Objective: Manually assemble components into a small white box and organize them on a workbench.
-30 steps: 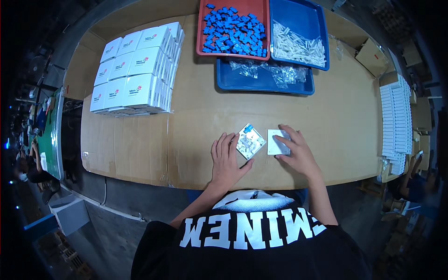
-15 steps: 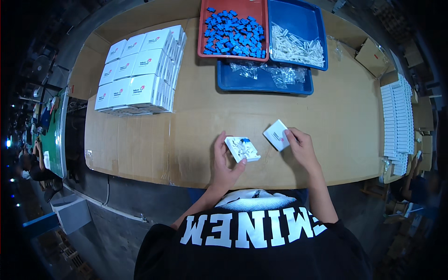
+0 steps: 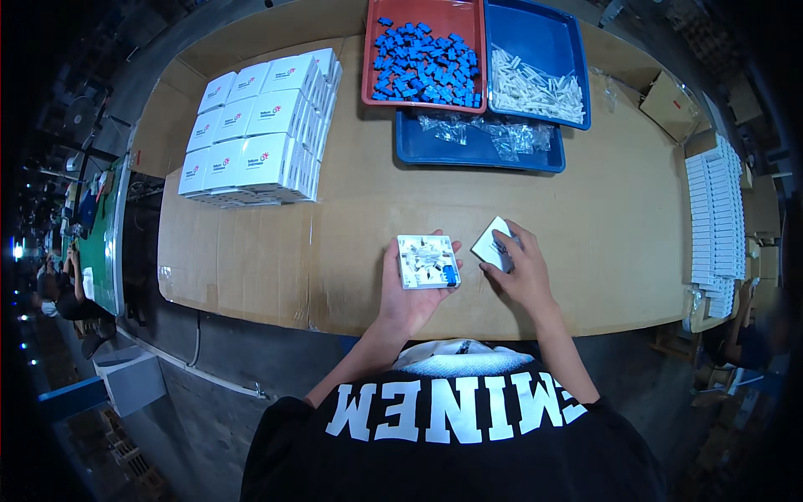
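Observation:
On the palm of my left hand point(image 3: 404, 305) lies an open, square white box base point(image 3: 428, 261), with my fingers curled round its sides. White fittings fill its inside, and a small blue connector point(image 3: 450, 274) sits in its lower right corner. My right hand point(image 3: 523, 272) grips a white lid point(image 3: 493, 243) by its face and edge, tilted, a short way to the right of the base. Some dark print shows on the lid between my fingers. Base and lid are apart, both above the near part of the cardboard-covered table point(image 3: 360, 217).
Stacked white boxes point(image 3: 251, 134) stand at the far left. At the back are a red tray point(image 3: 365, 84) of blue connectors, a blue tray point(image 3: 585, 84) of white sticks, and another blue tray point(image 3: 468, 161) holding clear plastic bags. A tall stack of white pieces point(image 3: 715, 222) stands at right.
The box base in my left hand has turned and now lies flatter on the palm, its blue connector moving from top to lower right. My right hand has shifted its grip, tilting the lid.

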### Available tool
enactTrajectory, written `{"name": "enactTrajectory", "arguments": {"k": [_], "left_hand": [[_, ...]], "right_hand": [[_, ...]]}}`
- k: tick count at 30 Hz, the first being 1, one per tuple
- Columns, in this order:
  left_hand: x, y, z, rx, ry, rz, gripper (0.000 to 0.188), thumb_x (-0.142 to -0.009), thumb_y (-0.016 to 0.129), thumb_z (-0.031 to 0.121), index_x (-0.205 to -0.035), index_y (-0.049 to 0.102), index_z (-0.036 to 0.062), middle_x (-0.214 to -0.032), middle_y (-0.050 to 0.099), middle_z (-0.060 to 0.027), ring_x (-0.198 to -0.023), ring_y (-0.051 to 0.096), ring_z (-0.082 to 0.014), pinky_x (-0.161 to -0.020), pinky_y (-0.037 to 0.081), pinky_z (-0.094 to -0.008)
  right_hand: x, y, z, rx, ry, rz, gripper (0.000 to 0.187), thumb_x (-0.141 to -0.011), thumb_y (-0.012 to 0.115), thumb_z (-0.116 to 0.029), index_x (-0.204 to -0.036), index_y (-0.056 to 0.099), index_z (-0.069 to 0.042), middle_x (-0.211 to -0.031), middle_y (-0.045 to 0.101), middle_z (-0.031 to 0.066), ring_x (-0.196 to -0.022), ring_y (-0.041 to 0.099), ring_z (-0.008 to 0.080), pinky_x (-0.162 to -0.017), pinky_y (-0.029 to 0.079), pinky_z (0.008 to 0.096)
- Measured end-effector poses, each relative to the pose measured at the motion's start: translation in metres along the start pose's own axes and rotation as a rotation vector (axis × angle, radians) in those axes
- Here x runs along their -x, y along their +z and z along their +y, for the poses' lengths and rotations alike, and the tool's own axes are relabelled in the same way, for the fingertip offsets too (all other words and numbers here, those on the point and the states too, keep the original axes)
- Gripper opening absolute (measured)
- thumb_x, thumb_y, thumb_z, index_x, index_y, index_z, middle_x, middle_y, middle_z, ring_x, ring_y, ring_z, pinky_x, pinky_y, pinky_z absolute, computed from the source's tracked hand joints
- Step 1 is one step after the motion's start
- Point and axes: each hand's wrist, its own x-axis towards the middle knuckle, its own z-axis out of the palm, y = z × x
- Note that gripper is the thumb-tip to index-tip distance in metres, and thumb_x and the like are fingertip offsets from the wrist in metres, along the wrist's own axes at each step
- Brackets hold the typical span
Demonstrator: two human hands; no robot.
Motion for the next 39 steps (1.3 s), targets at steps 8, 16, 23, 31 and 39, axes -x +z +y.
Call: {"name": "enactTrajectory", "arguments": {"k": [8,16,23,31,39], "left_hand": [[0.005,0.003,-0.003,0.041,-0.075,-0.064,0.073,-0.106,0.025,0.064,-0.148,0.049,0.0091,-0.141,0.057,-0.0171,-0.113,0.063,-0.0287,-0.096,0.052,-0.0451],[0.005,0.009,-0.017,0.007,-0.176,-0.047,0.071,-0.107,0.028,0.061,-0.144,0.052,0.0067,-0.136,0.061,-0.0176,-0.114,0.062,-0.0297,-0.098,0.051,-0.0449],[0.002,0.017,-0.026,0.042,-0.273,0.004,0.072,-0.106,0.03,0.062,-0.142,0.052,0.0029,-0.136,0.061,-0.0191,-0.123,0.06,-0.0321,-0.107,0.046,-0.0469],[-0.001,0.005,-0.031,0.063,-0.27,-0.039,0.07,-0.107,0.029,0.062,-0.142,0.05,0.0053,-0.133,0.06,-0.0176,-0.12,0.061,-0.0302,-0.107,0.046,-0.0479],[-0.003,-0.005,-0.037,0.065,-0.273,-0.074,0.066,-0.108,0.025,0.061,-0.143,0.05,0.0119,-0.132,0.061,-0.0136,-0.12,0.061,-0.0297,-0.105,0.047,-0.0492]], "right_hand": [[-0.027,-0.053,-0.015,-2.046,0.375,-0.067,0.067,-0.105,0.048,-0.044,-0.155,0.037,0.0,-0.15,0.048,0.0302,-0.136,0.052,0.0454,-0.11,0.047,0.0549],[-0.036,-0.048,-0.016,-2.187,0.35,-0.073,0.064,-0.105,0.045,-0.047,-0.157,0.037,-0.011,-0.155,0.041,0.0307,-0.141,0.047,0.0448,-0.113,0.044,0.0587],[-0.025,-0.016,-0.025,-1.794,0.488,-0.104,0.064,-0.106,0.045,-0.047,-0.153,0.04,-0.004,-0.141,0.058,0.0222,-0.125,0.061,0.0328,-0.107,0.05,0.047],[-0.022,-0.009,-0.039,-1.372,0.348,-0.236,0.055,-0.109,0.049,-0.042,-0.147,0.052,-0.002,-0.13,0.067,0.0145,-0.118,0.065,0.021,-0.099,0.052,0.0356],[-0.02,-0.001,-0.036,-1.102,0.216,-0.324,0.045,-0.106,0.059,-0.03,-0.144,0.059,-0.006,-0.13,0.068,0.0086,-0.116,0.063,0.0167,-0.099,0.05,0.0319]]}}
